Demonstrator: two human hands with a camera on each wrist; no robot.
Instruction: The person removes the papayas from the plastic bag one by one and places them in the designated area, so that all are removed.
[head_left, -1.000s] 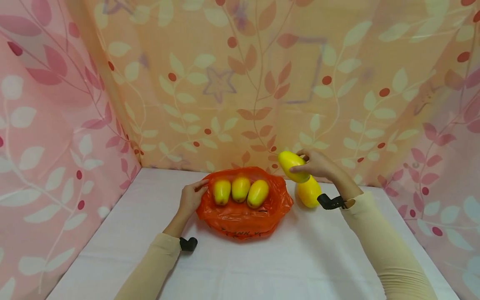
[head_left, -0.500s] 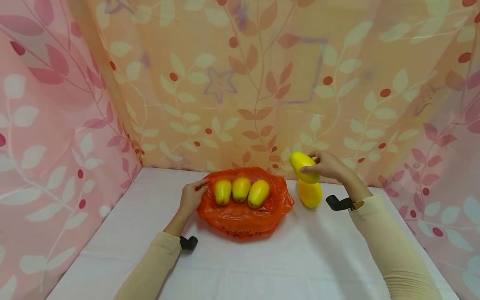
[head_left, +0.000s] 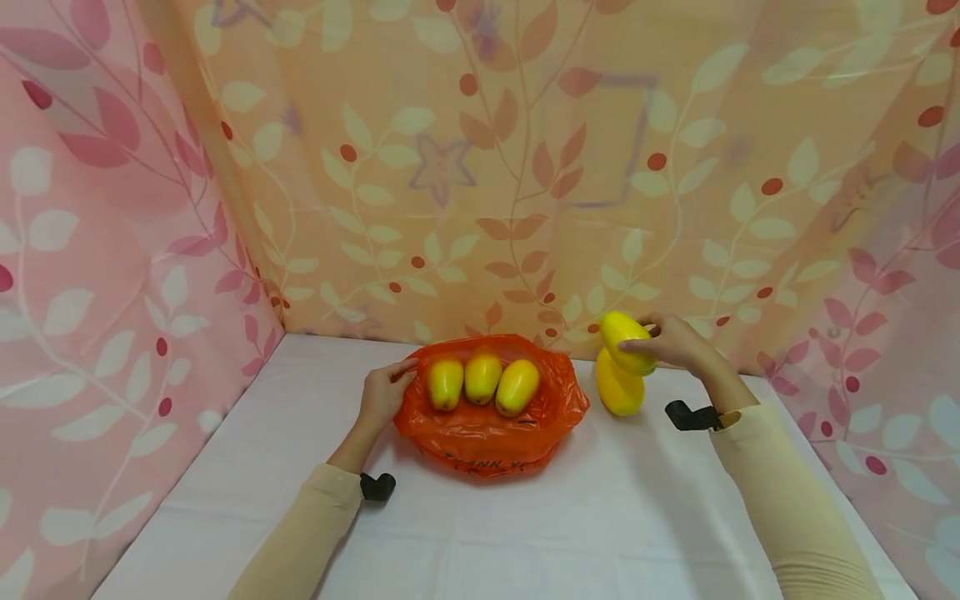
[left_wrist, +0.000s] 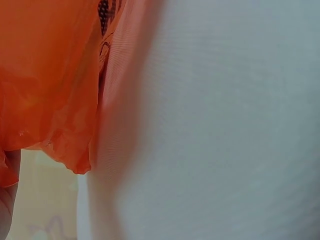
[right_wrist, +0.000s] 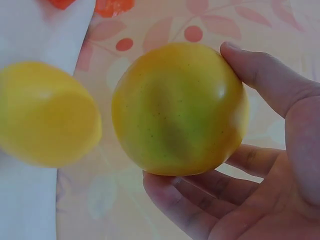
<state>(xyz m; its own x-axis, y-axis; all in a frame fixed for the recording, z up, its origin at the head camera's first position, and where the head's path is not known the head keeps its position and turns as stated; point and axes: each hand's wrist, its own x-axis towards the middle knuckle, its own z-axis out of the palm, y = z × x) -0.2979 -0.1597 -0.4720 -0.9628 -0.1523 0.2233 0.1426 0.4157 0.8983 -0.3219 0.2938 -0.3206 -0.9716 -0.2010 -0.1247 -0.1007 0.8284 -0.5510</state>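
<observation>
An orange-red plastic bag (head_left: 480, 442) lies spread on the table with its mouth open and three yellow mangoes (head_left: 482, 378) in it. My left hand (head_left: 382, 396) pinches the bag's left rim; the left wrist view shows only a bit of the hand beside the orange plastic (left_wrist: 45, 75). With thumb and fingers, my right hand (head_left: 671, 342) holds another yellow mango (head_left: 627, 340) raised at the right, its greenish end (right_wrist: 177, 110) facing the right wrist camera. A further yellow mango (head_left: 619, 390) sits on the table just below the held one, partly hidden by it.
A white cloth covers the table (head_left: 480, 542). Floral curtains stand behind (head_left: 337, 208) and on both sides. A black wrist mount (head_left: 377, 487) sticks out at the left sleeve, another black mount (head_left: 690, 415) at the right.
My right hand has moved right and slightly down with its mango, away from the bag. The left hand stays at the bag's rim, and the mangoes in the bag have not moved.
</observation>
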